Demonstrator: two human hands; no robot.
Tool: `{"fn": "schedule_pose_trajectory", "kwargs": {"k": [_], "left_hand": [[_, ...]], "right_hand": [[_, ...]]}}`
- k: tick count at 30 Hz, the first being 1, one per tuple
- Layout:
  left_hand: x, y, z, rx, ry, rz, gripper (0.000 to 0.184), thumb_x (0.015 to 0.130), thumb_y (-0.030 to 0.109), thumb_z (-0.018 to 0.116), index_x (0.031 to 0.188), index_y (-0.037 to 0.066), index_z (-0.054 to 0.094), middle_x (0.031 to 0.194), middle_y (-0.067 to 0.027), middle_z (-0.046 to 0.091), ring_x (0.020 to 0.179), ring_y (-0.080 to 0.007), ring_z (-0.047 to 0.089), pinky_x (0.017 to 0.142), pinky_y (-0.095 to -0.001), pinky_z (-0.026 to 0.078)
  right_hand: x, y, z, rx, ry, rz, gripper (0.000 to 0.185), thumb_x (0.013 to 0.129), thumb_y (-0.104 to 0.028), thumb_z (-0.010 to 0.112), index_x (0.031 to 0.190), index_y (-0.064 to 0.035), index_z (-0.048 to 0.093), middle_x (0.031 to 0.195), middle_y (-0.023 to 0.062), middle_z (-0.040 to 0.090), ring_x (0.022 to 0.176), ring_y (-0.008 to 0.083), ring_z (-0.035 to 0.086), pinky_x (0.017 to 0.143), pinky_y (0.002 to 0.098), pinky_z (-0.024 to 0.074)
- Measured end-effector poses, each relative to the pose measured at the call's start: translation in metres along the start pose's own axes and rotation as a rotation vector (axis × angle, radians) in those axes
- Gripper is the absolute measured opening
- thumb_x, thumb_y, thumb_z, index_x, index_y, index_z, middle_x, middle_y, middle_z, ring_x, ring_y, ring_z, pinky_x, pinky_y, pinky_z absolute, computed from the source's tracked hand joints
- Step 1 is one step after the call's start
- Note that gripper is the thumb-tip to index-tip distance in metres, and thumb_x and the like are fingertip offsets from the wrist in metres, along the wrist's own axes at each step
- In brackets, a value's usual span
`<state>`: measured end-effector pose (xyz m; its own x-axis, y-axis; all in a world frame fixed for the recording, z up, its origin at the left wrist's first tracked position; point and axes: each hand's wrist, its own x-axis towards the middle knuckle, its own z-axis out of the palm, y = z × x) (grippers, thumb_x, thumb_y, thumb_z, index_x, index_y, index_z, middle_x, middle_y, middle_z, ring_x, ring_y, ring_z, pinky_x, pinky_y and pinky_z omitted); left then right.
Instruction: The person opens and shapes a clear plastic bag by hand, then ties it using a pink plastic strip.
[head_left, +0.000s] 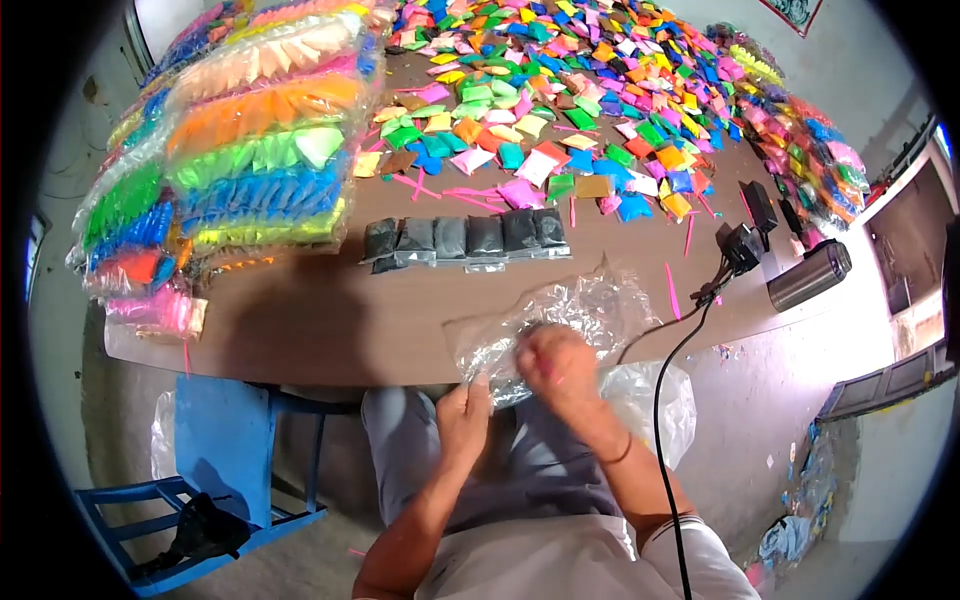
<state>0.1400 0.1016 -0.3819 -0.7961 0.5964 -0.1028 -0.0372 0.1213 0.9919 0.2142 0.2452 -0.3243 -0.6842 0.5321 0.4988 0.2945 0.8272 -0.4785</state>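
A clear plastic bag (590,305) lies crumpled at the table's front edge, before my body. My left hand (465,415) pinches the bag's near edge between thumb and fingers. Over the bag, my right hand (565,372) is curled into a fist and blurred by motion. A bit of pink shows at its fingers, too smeared to name. I cannot tell whether this hand is inside the bag or above it. Just beyond the bag sits a row of several black packets (485,236), side by side.
Loose coloured packets (530,125) cover the back, among pink strips (672,290). Bags of packets are stacked left (265,130) and right (800,145). A steel bottle (810,275) lies right, near a black cable (658,400). A blue chair (225,440) stands left.
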Motion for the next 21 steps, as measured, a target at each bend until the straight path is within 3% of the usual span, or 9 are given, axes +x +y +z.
{"fn": "schedule_pose_trajectory", "kwargs": {"k": [2,4,7,12,14,17,21], "left_hand": [[0.001,0.003,-0.002,0.011,-0.016,-0.025,0.047,0.097,0.033,0.052,0.061,0.003,0.052,0.052,-0.0003,0.047,0.049,-0.0082,0.042,0.047,-0.0281,0.034],[0.001,0.003,-0.002,0.025,-0.040,-0.057,0.045,0.096,0.031,0.051,0.065,-0.002,0.056,0.053,-0.0039,0.049,0.053,-0.0114,0.044,0.052,-0.0320,0.038],[0.000,0.002,0.001,0.021,-0.001,-0.074,0.045,0.096,0.030,0.051,0.063,-0.001,0.056,0.053,-0.0037,0.049,0.053,-0.0112,0.044,0.051,-0.0317,0.038],[0.000,0.007,-0.004,0.032,-0.032,-0.089,0.046,0.096,0.029,0.051,0.061,-0.001,0.053,0.053,-0.0034,0.049,0.052,-0.0109,0.043,0.051,-0.0318,0.037],[0.000,0.004,-0.003,0.040,-0.030,-0.087,0.046,0.096,0.029,0.051,0.061,-0.001,0.054,0.053,-0.0035,0.050,0.052,-0.0111,0.044,0.051,-0.0319,0.037],[-0.001,0.006,-0.002,0.022,-0.023,-0.092,0.045,0.096,0.029,0.051,0.062,-0.001,0.054,0.053,-0.0038,0.050,0.052,-0.0114,0.044,0.051,-0.0321,0.037],[0.000,0.006,-0.005,0.050,-0.036,-0.059,0.044,0.096,0.029,0.050,0.064,-0.001,0.054,0.053,-0.0037,0.050,0.052,-0.0112,0.045,0.051,-0.0318,0.037]], "right_hand": [[0.010,0.020,-0.010,-0.130,0.031,0.103,0.007,0.070,-0.011,0.064,0.069,-0.0070,0.059,0.073,0.0130,0.060,0.067,0.0344,0.059,0.059,0.0432,0.0494],[0.010,0.014,-0.019,0.011,-0.124,0.195,0.007,0.070,-0.011,0.065,0.070,-0.0069,0.059,0.073,0.0127,0.061,0.068,0.0344,0.059,0.060,0.0433,0.0500],[-0.007,-0.019,0.000,0.101,-0.085,-0.112,0.011,0.074,-0.011,0.067,0.069,-0.0059,0.059,0.069,0.0140,0.060,0.066,0.0339,0.060,0.056,0.0427,0.0483],[0.014,0.020,-0.019,-0.107,-0.034,0.195,0.010,0.077,-0.011,0.065,0.071,-0.0038,0.063,0.069,0.0154,0.062,0.067,0.0339,0.061,0.057,0.0418,0.0489],[0.016,0.018,-0.025,-0.032,-0.023,0.220,0.008,0.076,-0.011,0.066,0.071,-0.0040,0.063,0.071,0.0149,0.063,0.069,0.0339,0.062,0.059,0.0416,0.0496],[0.004,-0.005,-0.002,0.000,-0.123,-0.018,0.005,0.071,-0.011,0.067,0.072,-0.0071,0.064,0.072,0.0134,0.064,0.071,0.0340,0.063,0.063,0.0412,0.0518],[0.017,0.022,-0.010,-0.175,-0.010,0.106,0.006,0.072,-0.012,0.061,0.070,-0.0071,0.060,0.071,0.0148,0.061,0.068,0.0340,0.061,0.057,0.0441,0.0493]]}}
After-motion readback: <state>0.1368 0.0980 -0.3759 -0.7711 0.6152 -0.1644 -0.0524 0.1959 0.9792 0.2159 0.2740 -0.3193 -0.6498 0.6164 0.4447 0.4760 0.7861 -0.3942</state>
